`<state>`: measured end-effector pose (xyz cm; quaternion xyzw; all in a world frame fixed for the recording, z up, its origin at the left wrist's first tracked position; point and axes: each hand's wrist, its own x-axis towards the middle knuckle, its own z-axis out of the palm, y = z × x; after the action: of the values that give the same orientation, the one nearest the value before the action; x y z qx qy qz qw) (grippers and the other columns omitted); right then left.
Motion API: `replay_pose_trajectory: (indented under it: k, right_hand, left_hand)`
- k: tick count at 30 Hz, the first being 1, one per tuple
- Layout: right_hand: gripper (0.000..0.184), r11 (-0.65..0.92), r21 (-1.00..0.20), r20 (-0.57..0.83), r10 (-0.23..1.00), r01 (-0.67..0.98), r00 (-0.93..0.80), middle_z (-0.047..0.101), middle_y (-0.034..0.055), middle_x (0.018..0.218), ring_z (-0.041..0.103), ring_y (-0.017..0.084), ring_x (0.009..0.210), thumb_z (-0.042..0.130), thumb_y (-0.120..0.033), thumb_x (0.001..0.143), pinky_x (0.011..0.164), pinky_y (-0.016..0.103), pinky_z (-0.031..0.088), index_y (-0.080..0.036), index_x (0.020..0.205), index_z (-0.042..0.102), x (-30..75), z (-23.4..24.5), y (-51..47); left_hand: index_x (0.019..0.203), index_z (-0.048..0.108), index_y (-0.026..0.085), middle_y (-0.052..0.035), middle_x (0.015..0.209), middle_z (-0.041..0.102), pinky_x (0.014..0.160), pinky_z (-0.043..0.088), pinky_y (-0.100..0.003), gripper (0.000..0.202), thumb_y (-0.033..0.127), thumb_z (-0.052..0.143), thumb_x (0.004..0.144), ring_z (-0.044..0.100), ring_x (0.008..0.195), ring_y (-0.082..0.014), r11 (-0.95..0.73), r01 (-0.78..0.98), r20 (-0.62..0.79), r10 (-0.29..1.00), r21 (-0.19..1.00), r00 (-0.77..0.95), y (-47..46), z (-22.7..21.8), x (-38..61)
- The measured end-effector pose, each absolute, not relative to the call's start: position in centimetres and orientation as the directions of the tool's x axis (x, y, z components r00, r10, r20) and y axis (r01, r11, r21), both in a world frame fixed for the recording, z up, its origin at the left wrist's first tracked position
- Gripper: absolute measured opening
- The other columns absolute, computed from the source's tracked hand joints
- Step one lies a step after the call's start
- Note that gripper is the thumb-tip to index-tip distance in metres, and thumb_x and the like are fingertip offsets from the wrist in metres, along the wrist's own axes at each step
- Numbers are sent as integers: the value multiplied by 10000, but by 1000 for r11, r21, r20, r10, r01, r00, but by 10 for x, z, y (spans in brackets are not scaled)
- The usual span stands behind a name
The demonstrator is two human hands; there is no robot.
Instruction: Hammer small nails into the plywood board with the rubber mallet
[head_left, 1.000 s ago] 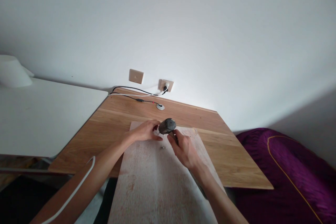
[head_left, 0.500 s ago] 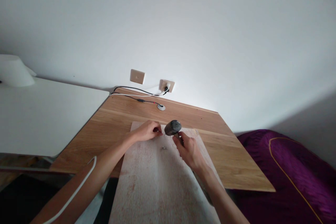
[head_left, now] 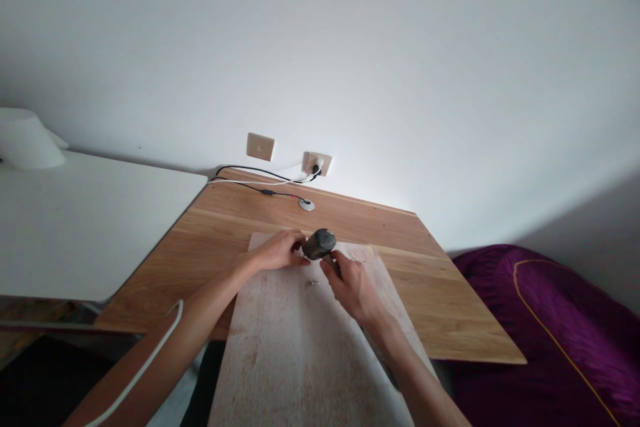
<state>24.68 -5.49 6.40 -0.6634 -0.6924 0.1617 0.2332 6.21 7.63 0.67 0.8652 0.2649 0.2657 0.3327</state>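
Observation:
My right hand [head_left: 353, 287] is wrapped around the handle of a hammer with a thick dark head [head_left: 319, 244]. That head hangs low over the far part of a pale, worn wooden board [head_left: 280, 347], right beside my left fingertips. My left hand [head_left: 280, 250] rests near the board's far edge, thumb and fingers pinched together. The hammer head partly covers those fingertips, and whatever is between them is too small to make out. A few small metal pieces, apparently nails [head_left: 313, 283], lie on the board just nearer to me.
Beneath the board is a brown wooden desk [head_left: 450, 307]. Black and white cables [head_left: 250, 181] run along its back to a wall socket [head_left: 317, 163]. To the left stands a white table [head_left: 100, 220] with a white object [head_left: 30, 140]. Purple fabric [head_left: 575, 320] bulges at right.
The hammer has shifted slightly left, bringing its head over my left fingertips. My right hand moved with it, while my left hand stayed almost in place.

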Motion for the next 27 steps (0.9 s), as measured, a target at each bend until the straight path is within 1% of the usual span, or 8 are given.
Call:
replay_pose_trajectory:
  k: [2,6,11,15,17,20,22,27]
  right_hand:
    - [203,34,-579,94,995,815,25,698,15,631,642,167,517,463,-318,1025,541,246,386,-217,923,605,251,66,-57]
    - [224,10,-614,84,995,789,53,663,1,592,619,167,462,450,-355,1016,507,256,391,-219,922,599,258,69,-60]
    - [249,25,-642,116,991,766,64,667,4,618,622,167,480,455,-402,1012,495,258,387,-226,911,599,257,70,-61]
    - [241,75,-636,159,987,768,36,721,34,705,663,176,562,455,-387,1025,540,259,403,-219,947,610,248,73,-59]
    - [211,98,-572,158,987,814,-8,749,59,752,695,191,640,475,-335,1020,576,260,403,-214,941,629,244,72,-56]
    - [174,101,-481,137,990,871,-40,774,94,811,727,217,740,516,-268,994,609,264,403,-208,902,650,242,68,-54]
    - [171,85,-501,134,991,861,-20,768,84,782,725,214,714,514,-268,997,599,260,406,-211,908,648,244,66,-54]
    - [200,24,-615,115,992,788,60,693,14,629,643,172,498,469,-333,1019,524,253,398,-218,939,612,254,66,-58]
  left_hand:
    - [837,703,164,-12,790,653,644,381,-247,150,293,778,817,580,702,-156,-621,297,271,654,725,706,76,6,62]
    - [756,692,164,-13,732,660,632,375,-240,108,230,748,821,593,688,-158,-592,286,267,672,754,691,75,6,63]
    - [830,727,166,-16,758,681,648,375,-243,44,202,707,841,600,699,-158,-593,265,248,642,760,726,75,9,63]
    - [922,713,175,28,732,609,611,342,-238,258,321,833,746,538,665,-148,-593,270,246,644,759,725,74,13,63]
    - [966,705,175,32,752,608,609,344,-236,347,349,861,710,528,673,-147,-580,258,243,646,773,724,73,14,63]
    - [1035,707,175,22,791,635,619,359,-236,370,328,843,727,533,687,-148,-572,243,243,643,784,727,72,13,62]
    - [1001,718,171,17,773,635,617,357,-236,312,327,823,752,537,680,-148,-580,256,245,646,773,723,73,11,62]
    - [794,720,158,-14,743,681,638,362,-242,88,239,749,813,594,690,-156,-587,274,255,661,762,706,77,5,63]
